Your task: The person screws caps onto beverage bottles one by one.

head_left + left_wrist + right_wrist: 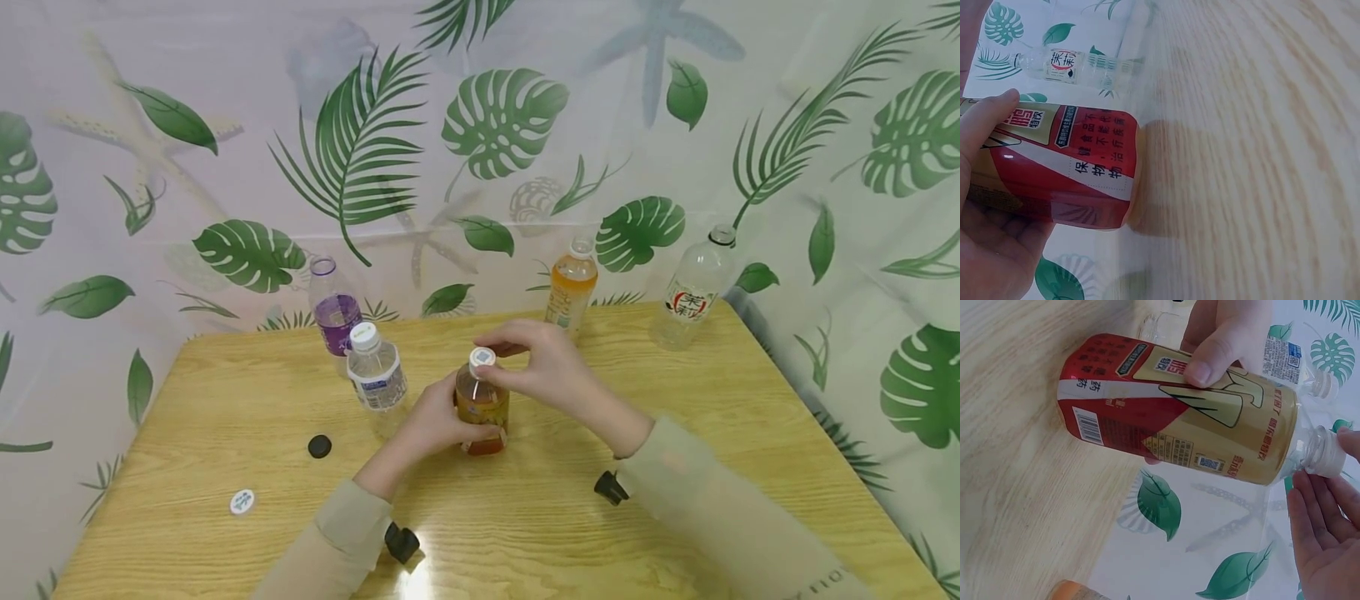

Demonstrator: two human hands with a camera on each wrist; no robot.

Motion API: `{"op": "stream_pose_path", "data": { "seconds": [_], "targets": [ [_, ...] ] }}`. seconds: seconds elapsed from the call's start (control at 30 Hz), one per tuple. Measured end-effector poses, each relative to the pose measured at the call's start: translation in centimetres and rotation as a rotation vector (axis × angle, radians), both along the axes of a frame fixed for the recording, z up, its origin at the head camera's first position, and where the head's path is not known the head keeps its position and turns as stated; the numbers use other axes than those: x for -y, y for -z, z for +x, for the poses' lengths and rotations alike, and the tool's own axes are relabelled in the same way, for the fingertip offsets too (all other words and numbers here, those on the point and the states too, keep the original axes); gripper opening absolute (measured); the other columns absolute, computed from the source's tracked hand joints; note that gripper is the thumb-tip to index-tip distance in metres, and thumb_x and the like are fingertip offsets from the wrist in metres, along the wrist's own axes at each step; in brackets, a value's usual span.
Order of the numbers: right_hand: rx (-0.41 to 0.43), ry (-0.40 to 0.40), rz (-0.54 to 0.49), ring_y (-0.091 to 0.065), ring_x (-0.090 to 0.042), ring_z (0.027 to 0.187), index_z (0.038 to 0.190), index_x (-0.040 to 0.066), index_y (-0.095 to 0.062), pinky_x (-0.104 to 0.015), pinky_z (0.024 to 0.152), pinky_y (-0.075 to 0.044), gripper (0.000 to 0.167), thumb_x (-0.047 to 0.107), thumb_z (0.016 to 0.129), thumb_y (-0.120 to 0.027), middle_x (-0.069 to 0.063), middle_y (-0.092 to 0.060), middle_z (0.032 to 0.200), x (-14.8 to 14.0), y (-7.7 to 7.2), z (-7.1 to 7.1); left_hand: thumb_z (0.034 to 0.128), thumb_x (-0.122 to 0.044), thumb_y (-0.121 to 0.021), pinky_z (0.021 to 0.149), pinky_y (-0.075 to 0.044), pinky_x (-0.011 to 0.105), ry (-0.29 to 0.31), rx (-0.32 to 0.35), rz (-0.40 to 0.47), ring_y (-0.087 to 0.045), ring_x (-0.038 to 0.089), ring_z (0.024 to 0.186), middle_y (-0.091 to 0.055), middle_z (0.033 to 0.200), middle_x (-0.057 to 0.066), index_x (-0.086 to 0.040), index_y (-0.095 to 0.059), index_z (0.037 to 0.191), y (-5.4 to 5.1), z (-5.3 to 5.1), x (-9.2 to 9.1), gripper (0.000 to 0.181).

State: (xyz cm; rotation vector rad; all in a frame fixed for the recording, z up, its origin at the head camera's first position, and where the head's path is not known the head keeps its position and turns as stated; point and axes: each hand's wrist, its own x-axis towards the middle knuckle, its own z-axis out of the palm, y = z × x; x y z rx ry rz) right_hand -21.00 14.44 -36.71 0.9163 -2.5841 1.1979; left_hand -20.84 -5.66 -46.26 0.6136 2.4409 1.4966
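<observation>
A bottle with a red and gold label stands upright in the middle of the wooden table. My left hand grips its body, thumb across the front in the head view. On the bottle's neck is a white cap, which my right hand pinches between thumb and fingers. The right wrist view shows the cap at the neck with fingertips around it. Just left of the gripped bottle stands a clear bottle with its own white cap.
Behind stand an uncapped purple-label bottle, an uncapped orange-label bottle and, at right, an uncapped clear bottle. A black cap and a white cap lie on the table at left. A leaf-patterned sheet hangs behind.
</observation>
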Motion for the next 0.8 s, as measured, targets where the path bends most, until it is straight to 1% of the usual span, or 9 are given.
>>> {"op": "stream_pose_path", "data": {
  "seconds": [0.07,0.17,0.3,0.33,0.4,0.53,0.6,0.7,0.8],
  "targets": [
    [-0.005,0.021,-0.01,-0.078,-0.023,0.098,0.113,0.004,-0.079,-0.04,0.091,-0.064,0.028,0.016,0.088,-0.088,-0.01,-0.082,0.108,0.2,0.1,0.1,0.0844,-0.017,-0.092,0.108,-0.057,0.049,0.002,-0.003,0.003,-0.068,0.033,0.127,-0.07,0.137,0.015,-0.006,-0.053,0.15,0.0,0.0,0.0,0.077],
    [-0.005,0.08,-0.014,-0.077,-0.021,0.092,0.105,0.008,-0.08,-0.04,0.086,-0.064,0.023,0.02,0.088,-0.089,-0.005,-0.082,0.099,0.4,0.2,0.4,0.0844,-0.017,-0.092,0.108,-0.058,0.048,0.002,-0.01,-0.001,-0.068,0.033,0.127,-0.07,0.138,0.015,-0.007,-0.052,0.151,0.1,0.0,-0.1,0.078],
    [-0.022,0.131,0.003,-0.076,-0.02,0.087,0.1,0.01,-0.078,-0.043,0.082,-0.064,0.024,0.026,0.087,-0.09,-0.003,-0.081,0.093,0.7,0.1,0.6,0.0845,-0.017,-0.092,0.106,-0.058,0.047,-0.003,-0.005,-0.002,-0.068,0.033,0.126,-0.07,0.137,0.014,-0.008,-0.053,0.15,0.1,0.0,-0.1,0.077],
    [-0.03,0.121,0.008,-0.076,-0.021,0.087,0.101,0.009,-0.078,-0.043,0.082,-0.064,0.025,0.026,0.086,-0.09,-0.004,-0.081,0.094,0.7,0.1,0.5,0.0845,-0.017,-0.092,0.106,-0.059,0.047,-0.003,-0.002,0.0,-0.068,0.033,0.126,-0.07,0.137,0.014,-0.008,-0.053,0.15,0.1,0.0,-0.1,0.076],
    [-0.052,0.069,0.02,-0.078,-0.023,0.091,0.105,0.006,-0.079,-0.043,0.085,-0.065,0.027,0.023,0.087,-0.09,-0.006,-0.082,0.1,0.5,0.0,0.2,0.0849,-0.017,-0.092,0.105,-0.059,0.046,-0.001,-0.002,0.0,-0.068,0.032,0.126,-0.07,0.137,0.014,-0.008,-0.054,0.15,0.1,0.0,-0.1,0.076],
    [-0.08,-0.117,0.034,-0.078,-0.027,0.103,0.118,0.001,-0.077,-0.041,0.092,-0.064,0.031,0.01,0.09,-0.085,-0.013,-0.08,0.114,-0.3,-0.1,-0.7,0.0849,-0.018,-0.092,0.105,-0.059,0.046,0.004,0.006,-0.007,-0.068,0.032,0.126,-0.07,0.138,0.014,-0.008,-0.054,0.15,0.2,-0.1,-0.1,0.076],
    [-0.081,-0.184,0.045,-0.077,-0.028,0.109,0.121,0.001,-0.077,-0.042,0.095,-0.063,0.031,0.007,0.091,-0.083,-0.013,-0.079,0.119,-0.7,-0.1,-1.0,0.0845,-0.018,-0.092,0.105,-0.059,0.047,0.001,0.012,-0.012,-0.068,0.033,0.126,-0.07,0.138,0.014,-0.007,-0.054,0.15,0.1,0.0,-0.1,0.077],
    [-0.072,-0.215,0.06,-0.075,-0.029,0.112,0.122,0.002,-0.077,-0.043,0.095,-0.063,0.032,0.007,0.092,-0.082,-0.013,-0.079,0.121,-1.0,-0.2,-1.2,0.0842,-0.019,-0.092,0.107,-0.058,0.048,-0.002,0.023,-0.009,-0.068,0.033,0.127,-0.07,0.138,0.014,-0.007,-0.053,0.15,0.1,0.0,-0.1,0.077],
    [-0.074,-0.189,0.094,-0.076,-0.027,0.11,0.122,0.002,-0.078,-0.042,0.094,-0.063,0.031,0.01,0.092,-0.083,-0.012,-0.079,0.12,-0.9,-0.4,-1.0,0.0841,-0.018,-0.092,0.107,-0.058,0.049,-0.005,0.021,-0.003,-0.068,0.033,0.127,-0.07,0.137,0.015,-0.007,-0.053,0.15,0.1,0.0,-0.1,0.077]
  ]
}}
